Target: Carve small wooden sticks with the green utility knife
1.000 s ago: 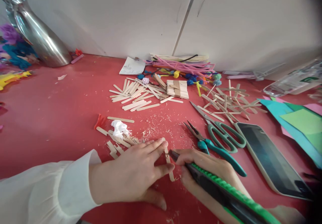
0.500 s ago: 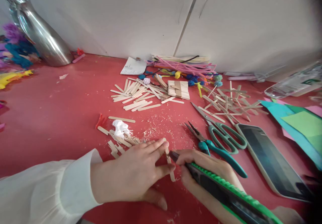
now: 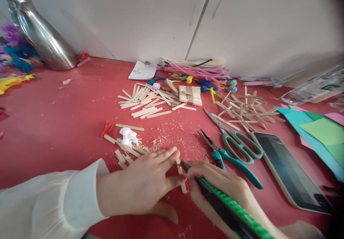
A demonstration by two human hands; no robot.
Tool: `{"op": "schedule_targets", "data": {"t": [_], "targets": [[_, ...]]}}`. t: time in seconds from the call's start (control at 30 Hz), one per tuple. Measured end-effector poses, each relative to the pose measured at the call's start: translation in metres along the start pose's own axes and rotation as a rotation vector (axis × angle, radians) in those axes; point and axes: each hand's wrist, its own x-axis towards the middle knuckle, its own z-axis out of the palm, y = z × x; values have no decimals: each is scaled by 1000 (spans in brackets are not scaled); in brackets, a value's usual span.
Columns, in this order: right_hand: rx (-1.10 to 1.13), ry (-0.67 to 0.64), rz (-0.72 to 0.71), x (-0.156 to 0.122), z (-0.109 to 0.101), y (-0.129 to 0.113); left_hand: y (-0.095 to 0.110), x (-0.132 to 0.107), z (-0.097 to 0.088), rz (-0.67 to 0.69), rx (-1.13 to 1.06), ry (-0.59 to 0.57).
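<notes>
My left hand [image 3: 142, 185] lies over the red tabletop, its index finger and thumb pressing down a wooden craft stick [image 3: 180, 170]. In my right hand [image 3: 227, 183] is a black and green utility knife [image 3: 228, 205], its tip at the stick's right edge near the middle. The tip itself is partly hidden by my fingers. Short cut stick pieces [image 3: 120, 156] lie left of my left hand, and wood shavings [image 3: 143, 148] are heaped just beyond it, beside a crumpled white lump [image 3: 129, 137].
Pliers [image 3: 215, 147], scissors [image 3: 239, 142] and a phone [image 3: 287, 171] lie to the right. Loose craft sticks [image 3: 146, 101] and a banded stick bundle [image 3: 190, 95] lie farther back, near pipe cleaners [image 3: 193, 70]. A metal jug [image 3: 45, 34] stands at the back left; coloured paper [image 3: 319, 133] lies at right.
My right hand has shifted slightly left, and the knife's rear end has tilted lower and to the left. The left hand and the stick stay in place.
</notes>
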Motion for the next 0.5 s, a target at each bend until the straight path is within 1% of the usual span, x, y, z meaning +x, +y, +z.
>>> {"op": "schedule_targets", "data": {"t": [0.07,0.13,0.2,0.23,0.27,0.33,0.4,0.5], "targets": [[46,-43,-4,1,0,-2,0,0,1,3,-8,2],[111,-123,41,4,-2,-4,0,0,1,-9,-21,-10],[171,-208,158,8,-6,-3,0,1,1,-18,-32,-26],[198,-222,240,11,-7,-2,0,1,1,-18,-36,-37],[221,-212,329,13,-9,-1,0,1,1,-16,-39,-42],[309,-142,503,15,-10,4,0,1,1,-15,-45,-40],[513,-72,663,16,-9,9,0,1,2,-24,-55,-34],[849,-32,862,17,-4,14,-1,1,3,-27,-67,-38]]}}
